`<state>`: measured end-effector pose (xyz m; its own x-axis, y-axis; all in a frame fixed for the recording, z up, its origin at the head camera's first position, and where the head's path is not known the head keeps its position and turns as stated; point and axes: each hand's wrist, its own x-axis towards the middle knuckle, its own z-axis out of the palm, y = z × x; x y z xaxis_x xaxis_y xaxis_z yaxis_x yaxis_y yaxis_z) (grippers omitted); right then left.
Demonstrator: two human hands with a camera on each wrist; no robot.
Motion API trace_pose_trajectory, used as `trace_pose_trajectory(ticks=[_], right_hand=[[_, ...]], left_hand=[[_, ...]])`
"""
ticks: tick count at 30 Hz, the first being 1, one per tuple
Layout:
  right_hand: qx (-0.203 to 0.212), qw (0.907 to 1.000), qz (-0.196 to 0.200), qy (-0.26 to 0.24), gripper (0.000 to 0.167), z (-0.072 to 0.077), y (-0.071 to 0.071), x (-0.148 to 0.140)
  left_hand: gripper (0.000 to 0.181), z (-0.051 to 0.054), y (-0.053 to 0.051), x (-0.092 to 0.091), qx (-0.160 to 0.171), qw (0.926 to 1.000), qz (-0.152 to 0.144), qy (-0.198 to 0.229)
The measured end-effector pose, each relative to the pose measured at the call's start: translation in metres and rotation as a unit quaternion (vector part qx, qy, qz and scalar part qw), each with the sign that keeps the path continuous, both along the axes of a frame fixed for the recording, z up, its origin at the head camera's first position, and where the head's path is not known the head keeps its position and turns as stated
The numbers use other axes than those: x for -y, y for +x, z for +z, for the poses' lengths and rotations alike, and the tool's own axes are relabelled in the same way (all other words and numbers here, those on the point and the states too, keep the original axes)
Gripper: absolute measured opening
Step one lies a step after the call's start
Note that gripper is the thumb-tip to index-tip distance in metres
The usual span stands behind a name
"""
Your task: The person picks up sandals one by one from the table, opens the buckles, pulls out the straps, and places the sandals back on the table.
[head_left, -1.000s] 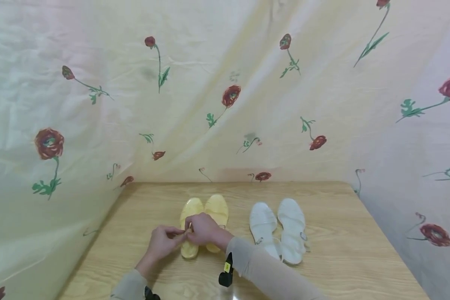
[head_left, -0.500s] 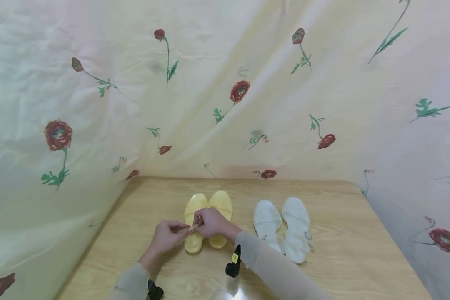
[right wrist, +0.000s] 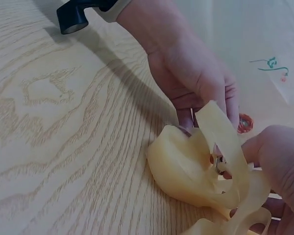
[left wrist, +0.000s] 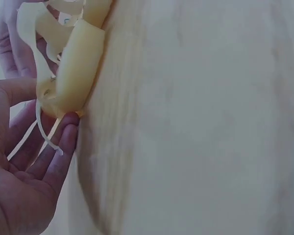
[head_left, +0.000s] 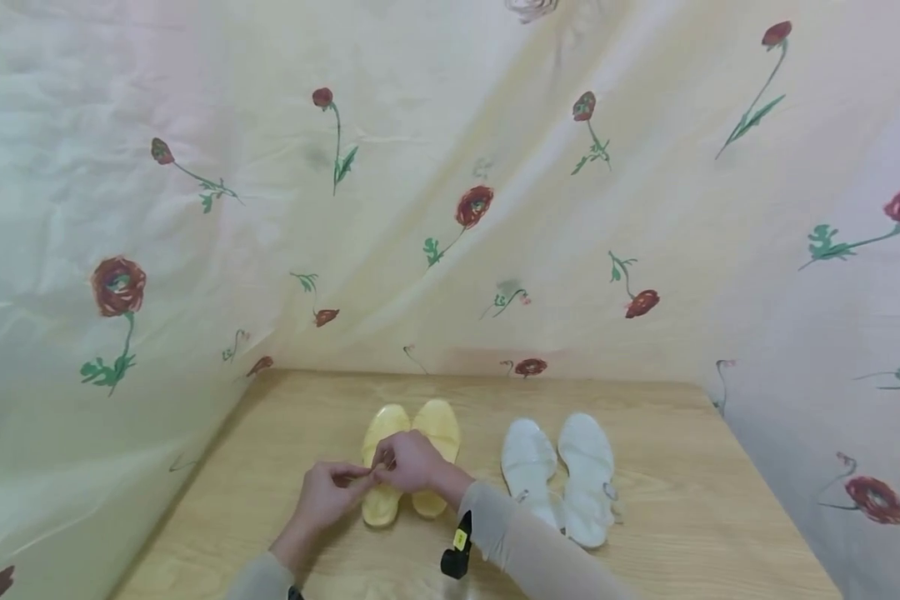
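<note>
Two yellow jelly sandals stand side by side on the wooden table in the head view. Both hands are at the ankle strap of the left yellow sandal [head_left: 381,510]; the right yellow sandal [head_left: 438,421] is partly behind the right wrist. My left hand [head_left: 326,493] pinches the strap [left wrist: 40,63] between thumb and fingers near the heel, in the left wrist view. From the other side my right hand [head_left: 412,461] holds the strap by its small metal buckle [right wrist: 219,164]. Its fingertips are partly hidden behind the strap in the right wrist view.
A pair of white sandals, one on the left [head_left: 527,454] and one on the right [head_left: 587,471], lies right of the yellow pair, partly behind the right sleeve [head_left: 528,533]. Flower-printed cloth [head_left: 390,208] hangs behind and beside the wooden table [head_left: 682,500].
The head view has shifted slightly. Both hands stay together at the left yellow sandal's strap, with only small finger movements. The sandals keep their places on the table.
</note>
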<state>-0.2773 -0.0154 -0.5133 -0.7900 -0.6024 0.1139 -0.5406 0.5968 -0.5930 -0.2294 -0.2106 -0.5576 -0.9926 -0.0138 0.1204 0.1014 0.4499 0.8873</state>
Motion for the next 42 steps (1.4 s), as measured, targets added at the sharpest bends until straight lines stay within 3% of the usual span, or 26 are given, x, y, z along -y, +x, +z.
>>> trace_pose_trajectory(ticks=[7, 14, 27, 36, 39, 42], right_hand=[[0.004, 1.0, 0.005, 0.003, 0.006, -0.0073, -0.003, -0.0035], [0.022, 0.9996, 0.014, -0.012, 0.008, -0.0068, 0.0019, -0.0041], [-0.061, 0.9974, 0.027, 0.026, 0.004, -0.0028, 0.0035, 0.0043], [-0.018, 0.9997, 0.011, -0.008, 0.005, -0.0028, 0.0016, -0.0007], [-0.041, 0.9989, 0.023, -0.007, 0.003, -0.0022, 0.0035, -0.0001], [-0.09, 0.9946, 0.051, 0.006, 0.004, -0.0003, 0.0048, 0.0016]], left_hand=[[0.015, 0.0006, -0.0029, 0.004, 0.006, 0.9996, -0.029, 0.001], [0.014, 0.0021, 0.0032, 0.0062, 0.016, 0.9996, -0.021, -0.005], [0.014, -0.0003, 0.0018, 0.0047, 0.013, 0.9999, 0.009, 0.001], [0.01, -0.0004, -0.002, 0.0025, -0.014, 0.9997, -0.008, -0.021], [0.01, -0.0008, 0.0003, 0.002, -0.013, 0.9999, 0.0, -0.01], [0.012, -0.0007, 0.0036, 0.0028, -0.015, 0.9999, 0.004, -0.002]])
